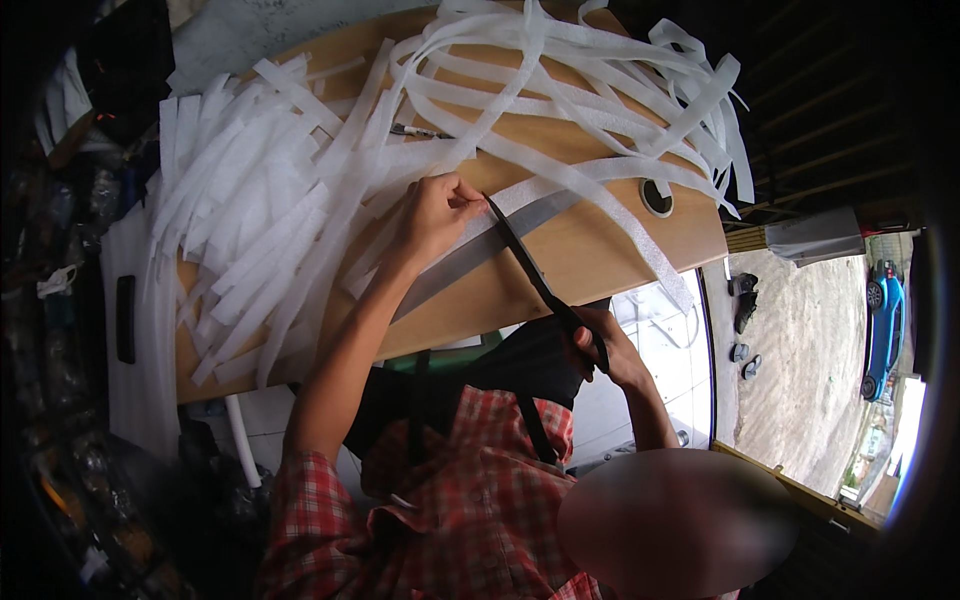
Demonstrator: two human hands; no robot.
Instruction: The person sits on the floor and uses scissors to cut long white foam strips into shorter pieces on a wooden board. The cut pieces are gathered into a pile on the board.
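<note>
My left hand (438, 215) pinches a white foam strip (532, 190) near the middle of the table. Fingers of my right hand (608, 348) are wrapped round the handles of long black scissors (532, 272), just beyond the table's near edge. The scissors' blades point up and left, and their tips are at the strip beside my left fingertips. Whether the blades are parted is too small to tell. Under and alongside that strip lies a flat grey ruler-like bar (455, 275), slanting across the wood.
Many short white foam strips (235, 200) are heaped on the left of the wooden table (640, 265). Long foam strips (570, 95) lie tangled at the back right, some hanging over the edge. A marker pen (418, 131) lies among them. A round cable hole (656, 197) is at the right.
</note>
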